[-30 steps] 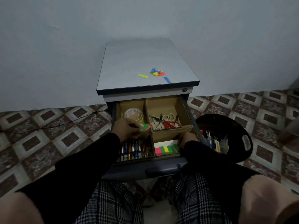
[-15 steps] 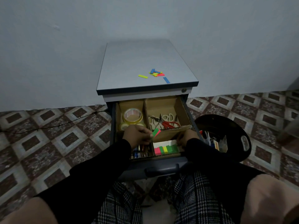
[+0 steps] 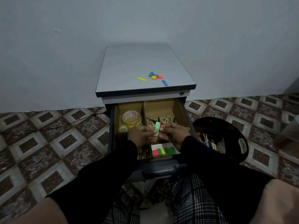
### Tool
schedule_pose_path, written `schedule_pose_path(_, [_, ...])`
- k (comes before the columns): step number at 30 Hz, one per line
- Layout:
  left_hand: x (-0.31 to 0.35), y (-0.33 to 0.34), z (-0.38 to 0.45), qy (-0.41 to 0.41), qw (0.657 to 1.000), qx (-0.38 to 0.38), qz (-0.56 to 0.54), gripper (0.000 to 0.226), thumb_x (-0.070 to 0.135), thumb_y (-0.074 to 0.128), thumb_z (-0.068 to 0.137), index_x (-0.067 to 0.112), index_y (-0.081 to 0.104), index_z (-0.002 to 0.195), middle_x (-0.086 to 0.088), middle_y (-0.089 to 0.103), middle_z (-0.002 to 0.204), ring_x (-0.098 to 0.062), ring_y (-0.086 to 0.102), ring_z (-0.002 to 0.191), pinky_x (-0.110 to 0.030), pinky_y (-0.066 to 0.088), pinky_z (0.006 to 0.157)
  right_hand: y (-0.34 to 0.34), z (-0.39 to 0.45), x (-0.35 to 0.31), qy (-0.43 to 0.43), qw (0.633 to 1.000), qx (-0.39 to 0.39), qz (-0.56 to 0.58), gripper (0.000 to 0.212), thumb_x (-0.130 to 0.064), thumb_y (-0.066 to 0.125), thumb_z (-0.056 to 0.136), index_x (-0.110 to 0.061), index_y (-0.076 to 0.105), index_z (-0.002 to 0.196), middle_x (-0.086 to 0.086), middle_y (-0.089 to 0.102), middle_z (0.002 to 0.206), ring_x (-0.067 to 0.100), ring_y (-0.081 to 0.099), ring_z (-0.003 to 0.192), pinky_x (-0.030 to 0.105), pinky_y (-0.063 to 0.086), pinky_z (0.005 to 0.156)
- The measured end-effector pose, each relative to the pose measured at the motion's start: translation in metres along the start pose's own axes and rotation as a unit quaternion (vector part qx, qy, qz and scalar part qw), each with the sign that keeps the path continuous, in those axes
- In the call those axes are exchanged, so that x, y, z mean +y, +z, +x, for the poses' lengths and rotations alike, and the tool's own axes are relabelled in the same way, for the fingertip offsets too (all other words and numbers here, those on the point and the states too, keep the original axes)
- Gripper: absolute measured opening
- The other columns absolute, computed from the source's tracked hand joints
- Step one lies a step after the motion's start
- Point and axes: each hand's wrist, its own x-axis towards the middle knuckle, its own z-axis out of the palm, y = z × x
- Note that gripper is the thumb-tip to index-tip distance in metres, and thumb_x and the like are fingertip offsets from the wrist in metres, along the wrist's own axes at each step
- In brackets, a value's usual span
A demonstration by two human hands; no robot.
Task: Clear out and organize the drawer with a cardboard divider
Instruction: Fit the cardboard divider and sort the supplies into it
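I see my left hand [image 3: 142, 136] and right hand [image 3: 175, 135] together pinching a small green paper strip [image 3: 157, 128] above the open cardboard-divided drawer [image 3: 182, 113], tape rolls [image 3: 130, 118] at ten o'clock.

You had the cabinet [image 3: 142, 65] standing on the patterned tile floor [image 3: 48, 139] against the wall. On its grey top lay a loose yellow strip [image 3: 141, 79], a small heap of coloured strips [image 3: 155, 75] just beside it, and a single blue strip [image 3: 164, 82] near the front edge. A black round tray [image 3: 226, 126] sat on the floor right beside the cabinet, with a thin dark cable [image 3: 48, 127] trailing across the tiles to the left.
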Motion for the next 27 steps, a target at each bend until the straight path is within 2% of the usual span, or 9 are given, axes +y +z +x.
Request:
schedule_pose_path(5, [0.0, 0.002, 0.0, 0.01, 1.0, -0.008, 0.006, 0.007, -0.003, 0.065, 0.082, 0.0, 0.061, 0.077, -0.005, 0.065, 0.055, -0.011, 0.064, 0.048, -0.018, 0.056, 0.052, -0.003, 0.002, 0.003, -0.014, 1.0, 0.002, -0.014, 0.02, 0.009, 0.056, 0.086, -0.004, 0.056, 0.071, -0.001, 0.067, 0.054, 0.01, 0.065, 0.051, 0.017, 0.056, 0.053])
schedule_pose_path(8, [-0.003, 0.002, 0.002, 0.05, 0.994, 0.011, 0.096, 0.01, 0.005, 0.067, 0.083, 0.004, 0.063, 0.074, -0.003, 0.063, 0.06, -0.012, 0.058, 0.056, -0.017, 0.052, 0.052, -0.008, 0.004, -0.002, -0.013, 0.997, 0.026, -0.077, 0.021, 0.009, 0.058, 0.084, -0.005, 0.056, 0.069, 0.007, 0.064, 0.062, 0.011, 0.062, 0.049, 0.017, 0.053, 0.047])
schedule_pose_path(10, [-0.007, -0.007, 0.005, 0.134, 0.947, 0.054, 0.286, 0.012, 0.017, 0.066, 0.086, 0.008, 0.068, 0.08, -0.002, 0.065, 0.075, -0.012, 0.058, 0.069, -0.019, 0.049, 0.063, -0.02, 0.009, -0.005, -0.006, 0.984, 0.056, -0.169, 0.022, 0.01, 0.059, 0.084, -0.004, 0.054, 0.067, 0.011, 0.057, 0.063, 0.009, 0.057, 0.039, 0.018, 0.051, 0.042])
schedule_pose_path(12, [-0.012, -0.027, 0.004, 0.206, 0.87, 0.079, 0.442, 0.017, 0.028, 0.062, 0.089, 0.014, 0.07, 0.093, 0.0, 0.067, 0.092, -0.012, 0.06, 0.087, -0.024, 0.047, 0.079, -0.038, 0.019, -0.002, 0.019, 0.958, 0.1, -0.269, 0.026, 0.01, 0.062, 0.082, -0.004, 0.053, 0.062, 0.011, 0.054, 0.061, 0.014, 0.055, 0.041, 0.027, 0.054, 0.049])
schedule_pose_path(15, [-0.023, -0.066, 0.005, 0.263, 0.768, 0.096, 0.576, 0.038, 0.04, 0.058, 0.088, 0.013, 0.066, 0.112, -0.008, 0.063, 0.112, -0.026, 0.057, 0.105, -0.037, 0.045, 0.091, -0.055, 0.028, 0.008, 0.055, 0.895, 0.14, -0.42, 0.027, -0.001, 0.057, 0.087, -0.007, 0.054, 0.061, 0.01, 0.055, 0.063, 0.024, 0.056, 0.06, 0.043, 0.057, 0.071])
schedule_pose_path(17, [-0.034, -0.093, 0.009, 0.262, 0.723, 0.091, 0.633, 0.059, 0.053, 0.046, 0.082, 0.01, 0.063, 0.118, -0.016, 0.061, 0.117, -0.037, 0.056, 0.108, -0.047, 0.045, 0.092, -0.054, 0.025, 0.013, 0.062, 0.851, 0.152, -0.499, 0.025, -0.013, 0.05, 0.092, -0.006, 0.058, 0.069, 0.012, 0.058, 0.07, 0.027, 0.059, 0.07, 0.04, 0.055, 0.078])
schedule_pose_path(22, [-0.048, -0.118, 0.01, 0.204, 0.684, 0.053, 0.698, 0.081, 0.065, 0.026, 0.076, 0.019, 0.044, 0.14, -0.012, 0.041, 0.145, -0.035, 0.034, 0.136, -0.055, 0.029, 0.107, -0.047, 0.018, 0.009, 0.05, 0.774, 0.171, -0.608, 0.027, -0.015, 0.046, 0.096, 0.0, 0.061, 0.114, 0.017, 0.062, 0.119, 0.03, 0.059, 0.112, 0.033, 0.048, 0.089])
schedule_pose_path(25, [-0.052, -0.116, 0.012, 0.204, 0.683, 0.055, 0.699, 0.078, 0.064, 0.033, 0.077, 0.02, 0.044, 0.14, -0.013, 0.039, 0.147, -0.036, 0.031, 0.138, -0.057, 0.029, 0.108, -0.047, 0.02, 0.012, 0.056, 0.75, 0.165, -0.638, 0.022, -0.014, 0.045, 0.096, -0.002, 0.063, 0.1, 0.017, 0.061, 0.122, 0.03, 0.057, 0.115, 0.033, 0.047, 0.091])
schedule_pose_path(27, [-0.053, -0.117, 0.013, 0.21, 0.686, 0.053, 0.695, 0.082, 0.067, 0.025, 0.075, 0.019, 0.045, 0.139, -0.014, 0.039, 0.146, -0.036, 0.03, 0.138, -0.056, 0.03, 0.108, -0.049, 0.023, 0.014, 0.056, 0.75, 0.162, -0.639, 0.02, -0.012, 0.046, 0.096, -0.003, 0.063, 0.1, 0.017, 0.061, 0.123, 0.029, 0.056, 0.115, 0.032, 0.047, 0.091])
